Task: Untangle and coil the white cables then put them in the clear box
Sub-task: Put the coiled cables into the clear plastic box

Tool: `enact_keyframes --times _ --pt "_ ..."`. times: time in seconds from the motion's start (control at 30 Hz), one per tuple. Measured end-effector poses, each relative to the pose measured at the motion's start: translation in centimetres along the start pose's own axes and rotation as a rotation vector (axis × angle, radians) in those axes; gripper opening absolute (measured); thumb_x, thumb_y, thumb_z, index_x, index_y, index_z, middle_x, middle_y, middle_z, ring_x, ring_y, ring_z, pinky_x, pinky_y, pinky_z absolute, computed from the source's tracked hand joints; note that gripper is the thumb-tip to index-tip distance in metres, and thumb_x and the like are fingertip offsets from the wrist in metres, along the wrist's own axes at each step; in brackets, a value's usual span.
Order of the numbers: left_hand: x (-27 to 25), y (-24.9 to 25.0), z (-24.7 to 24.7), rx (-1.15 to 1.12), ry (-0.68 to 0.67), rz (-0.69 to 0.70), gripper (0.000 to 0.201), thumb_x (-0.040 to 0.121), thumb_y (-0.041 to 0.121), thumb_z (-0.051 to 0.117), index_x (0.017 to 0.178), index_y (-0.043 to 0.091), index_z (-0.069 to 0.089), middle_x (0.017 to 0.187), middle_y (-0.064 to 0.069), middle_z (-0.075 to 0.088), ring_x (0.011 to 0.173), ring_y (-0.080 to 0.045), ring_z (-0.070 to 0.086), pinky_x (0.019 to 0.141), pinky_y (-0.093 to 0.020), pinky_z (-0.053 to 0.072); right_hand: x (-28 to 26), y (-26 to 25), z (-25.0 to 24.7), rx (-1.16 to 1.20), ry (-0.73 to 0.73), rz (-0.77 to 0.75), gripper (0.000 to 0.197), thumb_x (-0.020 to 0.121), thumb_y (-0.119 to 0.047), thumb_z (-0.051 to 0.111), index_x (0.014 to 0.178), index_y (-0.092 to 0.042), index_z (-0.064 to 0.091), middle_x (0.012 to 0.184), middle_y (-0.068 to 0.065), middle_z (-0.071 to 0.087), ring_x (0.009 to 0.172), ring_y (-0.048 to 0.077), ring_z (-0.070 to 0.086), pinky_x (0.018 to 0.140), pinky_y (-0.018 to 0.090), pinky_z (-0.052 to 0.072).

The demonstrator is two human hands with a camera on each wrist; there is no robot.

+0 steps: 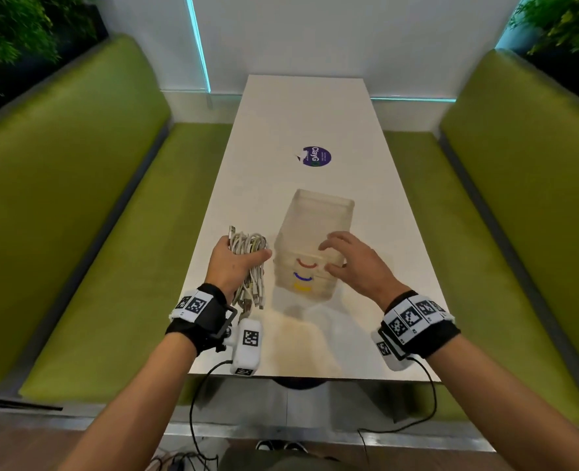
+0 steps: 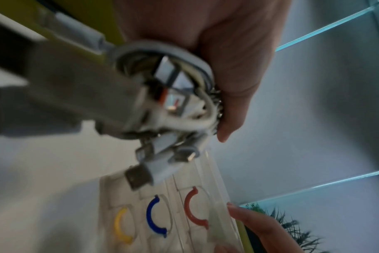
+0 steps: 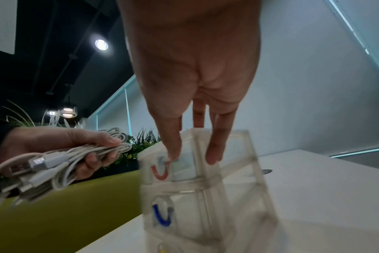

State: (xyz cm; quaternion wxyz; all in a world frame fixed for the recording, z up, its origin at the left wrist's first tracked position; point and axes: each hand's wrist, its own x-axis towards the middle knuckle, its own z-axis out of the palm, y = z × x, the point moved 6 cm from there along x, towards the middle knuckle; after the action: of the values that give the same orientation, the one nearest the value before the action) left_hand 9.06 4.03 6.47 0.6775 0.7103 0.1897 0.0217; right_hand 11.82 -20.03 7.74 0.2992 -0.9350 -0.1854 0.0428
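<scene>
Most of the coiling looks done: the left hand (image 1: pixel 228 265) grips the bunched white cables (image 1: pixel 249 254) just left of the clear box (image 1: pixel 315 239) on the table (image 1: pixel 315 113), while the right hand (image 1: pixel 352 263), fingers spread, touches the box's top drawer, nothing inside yet.

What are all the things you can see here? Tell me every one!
white cables: one bundle, white, held above the table's left edge
clear box: one, see-through, three stacked drawers with red, blue and yellow handles, mid-table
sticker: one, purple, farther along the table
table: one, white, between the benches
benches: two, green, either side
plants: dark green, behind the benches
left hand: grips the cables
right hand: fingers spread at the box's top drawer
</scene>
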Motion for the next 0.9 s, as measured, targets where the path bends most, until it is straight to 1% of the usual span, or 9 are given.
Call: enact_keyframes --times 0.27,0.43,0.5,0.57,0.6,0.7,0.73,0.8,0.9 --pt "-0.8 -0.5 0.4 0.124 -0.013 -0.029 0.057 0.063 0.021 0.087 0.108 0.009 0.055 0.101 -0.006 0.068 0.092 -0.021 0.066 0.075 -0.032 0.053 -2.2 0.0 0.6 0.085 -0.111 -0.136 0.033 0.081 -0.008 0.066 0.108 -0.025 0.063 0.136 -0.011 0.048 0.107 0.005 0.052 0.085 0.031 0.048" --pt "-0.3 0.3 0.8 0.367 -0.027 0.009 0.06 0.062 0.024 0.088 0.106 0.01 0.05 0.101 -0.007 0.064 0.091 -0.025 0.063 0.077 -0.037 0.052 -3.3 -0.6 0.9 0.072 -0.087 -0.105 0.031 0.083 -0.019 0.067 0.111 -0.03 0.06 0.138 -0.015 0.044 0.114 0.004 0.049 0.089 0.03 0.047" --pt "-0.2 0.8 1.2 0.464 -0.044 0.044 0.06 0.064 0.026 0.086 0.107 0.011 0.048 0.1 -0.006 0.063 0.089 -0.024 0.062 0.074 -0.036 0.051 -4.8 -1.1 0.1 0.043 0.145 -0.083 0.027 0.085 -0.024 0.067 0.112 -0.025 0.062 0.131 -0.007 0.049 0.114 0.008 0.049 0.088 0.025 0.044" --pt "0.0 1.1 1.3 0.5 -0.055 0.054 0.061 0.064 0.027 0.086 0.108 0.011 0.047 0.1 -0.006 0.063 0.089 -0.024 0.062 0.073 -0.036 0.052 -7.0 -2.0 -0.1 -0.006 0.388 -0.093 0.017 0.087 -0.02 0.064 0.103 -0.02 0.065 0.107 -0.001 0.058 0.099 0.013 0.053 0.081 0.025 0.044" --pt "0.1 1.1 1.3 0.497 -0.058 0.049 0.061 0.064 0.028 0.086 0.108 0.012 0.047 0.101 -0.006 0.063 0.089 -0.024 0.062 0.074 -0.037 0.053 -7.6 -2.2 1.0 -0.02 0.336 -0.066 0.015 0.088 -0.02 0.061 0.102 -0.02 0.066 0.099 -0.001 0.059 0.093 0.016 0.054 0.079 0.028 0.045" --pt "0.2 1.0 1.3 0.498 -0.057 0.039 0.061 0.064 0.028 0.086 0.108 0.011 0.047 0.102 -0.006 0.063 0.09 -0.024 0.062 0.075 -0.038 0.053 -8.7 -1.2 8.2 -0.137 -0.295 0.12 0.039 0.093 -0.025 0.049 0.132 -0.024 0.051 0.112 0.003 0.059 0.103 0.022 0.057 0.085 0.032 0.043" --pt "0.2 1.0 1.4 0.501 -0.061 0.04 0.061 0.064 0.027 0.086 0.108 0.011 0.047 0.102 -0.007 0.063 0.09 -0.024 0.062 0.074 -0.037 0.053 -8.7 -0.6 10.0 -0.186 -0.4 0.14 0.047 0.094 -0.025 0.046 0.141 -0.023 0.04 0.118 0.007 0.057 0.107 0.025 0.056 0.086 0.033 0.043" --pt "0.1 1.0 1.4 0.504 -0.059 0.042 0.061 0.065 0.027 0.086 0.108 0.01 0.047 0.102 -0.007 0.063 0.09 -0.025 0.062 0.073 -0.036 0.052 -7.8 0.1 11.8 -0.234 -0.423 0.156 0.058 0.094 -0.023 0.043 0.149 -0.023 0.023 0.121 0.012 0.055 0.107 0.031 0.055 0.083 0.037 0.046" --pt "0.2 0.8 1.3 0.489 -0.048 0.033 0.061 0.065 0.026 0.086 0.108 0.01 0.046 0.102 -0.007 0.063 0.091 -0.025 0.062 0.076 -0.037 0.052 -7.0 0.5 13.7 -0.301 -0.44 0.171 0.06 0.094 -0.02 0.039 0.15 -0.019 0.015 0.125 0.016 0.051 0.108 0.034 0.054 0.084 0.041 0.048"
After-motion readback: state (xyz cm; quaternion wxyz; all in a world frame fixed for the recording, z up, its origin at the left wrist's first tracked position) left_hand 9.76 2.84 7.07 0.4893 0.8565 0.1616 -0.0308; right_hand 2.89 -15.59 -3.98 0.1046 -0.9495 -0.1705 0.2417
